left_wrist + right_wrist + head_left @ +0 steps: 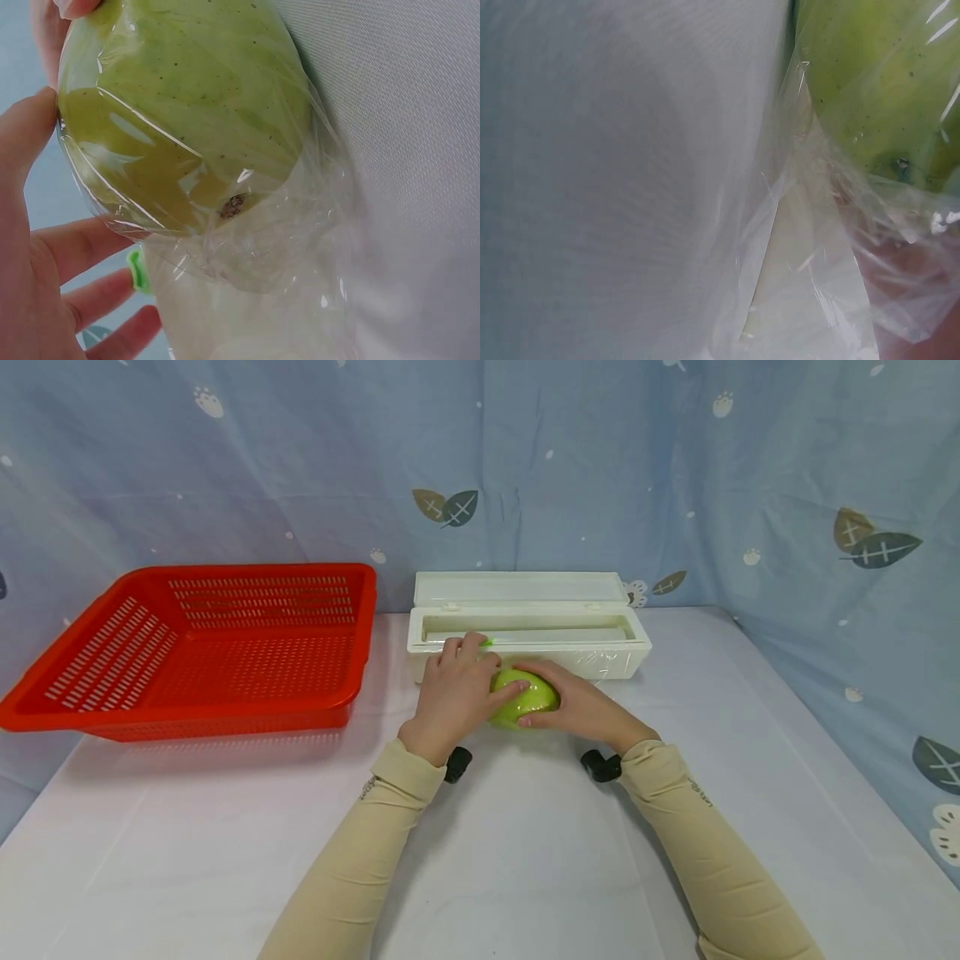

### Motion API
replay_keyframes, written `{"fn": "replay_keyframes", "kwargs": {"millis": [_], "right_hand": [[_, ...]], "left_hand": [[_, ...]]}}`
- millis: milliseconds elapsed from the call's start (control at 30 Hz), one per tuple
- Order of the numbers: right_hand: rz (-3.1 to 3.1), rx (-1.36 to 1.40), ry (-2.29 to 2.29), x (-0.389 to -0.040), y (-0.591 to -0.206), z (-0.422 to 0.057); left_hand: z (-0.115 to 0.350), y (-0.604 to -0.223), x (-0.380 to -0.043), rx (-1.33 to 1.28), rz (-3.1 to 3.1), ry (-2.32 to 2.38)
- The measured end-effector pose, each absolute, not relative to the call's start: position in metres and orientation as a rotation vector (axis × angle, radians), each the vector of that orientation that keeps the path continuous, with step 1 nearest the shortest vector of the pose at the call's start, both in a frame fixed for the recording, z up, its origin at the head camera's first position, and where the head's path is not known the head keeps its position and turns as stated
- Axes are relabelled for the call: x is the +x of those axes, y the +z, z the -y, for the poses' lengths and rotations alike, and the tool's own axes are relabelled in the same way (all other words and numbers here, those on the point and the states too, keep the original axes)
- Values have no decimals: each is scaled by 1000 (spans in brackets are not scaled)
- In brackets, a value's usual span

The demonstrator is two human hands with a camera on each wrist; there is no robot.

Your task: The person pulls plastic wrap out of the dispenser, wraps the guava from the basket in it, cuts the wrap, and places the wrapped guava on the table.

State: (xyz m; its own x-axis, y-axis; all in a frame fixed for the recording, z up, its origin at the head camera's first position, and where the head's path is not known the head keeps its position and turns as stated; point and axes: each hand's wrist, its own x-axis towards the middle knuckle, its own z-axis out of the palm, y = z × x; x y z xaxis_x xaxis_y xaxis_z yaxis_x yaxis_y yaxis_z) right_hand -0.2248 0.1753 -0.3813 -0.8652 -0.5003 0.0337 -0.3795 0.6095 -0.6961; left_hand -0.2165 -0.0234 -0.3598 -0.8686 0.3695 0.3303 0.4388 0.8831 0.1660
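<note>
A round, speckled green fruit [527,700] is wrapped in clear cling film [262,300], which runs on from it toward a white cling film dispenser [525,662] with its lid up. My left hand [457,693] holds the fruit from the left with thumb and index finger. Its other fingers spread over the dispenser's front edge, beside a small bright green piece [139,270]. On the right side, my right hand [577,703] grips the same fruit. The right wrist view shows the fruit [885,90] under creased film, with part of a hand blurred behind the film.
A large red plastic basket [225,720] stands to the left on the white-covered table [525,860]. A blue patterned cloth [525,460] hangs behind the dispenser and basket. Black wrist cameras [602,767] sit under both wrists.
</note>
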Motion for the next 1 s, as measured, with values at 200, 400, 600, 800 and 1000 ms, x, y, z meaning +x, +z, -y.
{"fn": "replay_keyframes", "kwargs": {"millis": [200,400,600,800,1000], "right_hand": [[-2656,-753,-1108,-230,-389,-177],[-2664,-741,-1099,-230,-389,-177],[-2667,-761,-1091,-230,-389,-178],[-2676,-747,-1091,-231,-389,-178],[-2682,-757,-1087,-231,-389,-178]], "left_hand": [[24,-360,-217,-589,2763,-312],[24,-360,-217,-576,2778,-326],[24,-359,-218,-564,2802,-336],[24,-357,-218,-554,2818,-338],[25,-357,-218,-541,2828,-352]]}}
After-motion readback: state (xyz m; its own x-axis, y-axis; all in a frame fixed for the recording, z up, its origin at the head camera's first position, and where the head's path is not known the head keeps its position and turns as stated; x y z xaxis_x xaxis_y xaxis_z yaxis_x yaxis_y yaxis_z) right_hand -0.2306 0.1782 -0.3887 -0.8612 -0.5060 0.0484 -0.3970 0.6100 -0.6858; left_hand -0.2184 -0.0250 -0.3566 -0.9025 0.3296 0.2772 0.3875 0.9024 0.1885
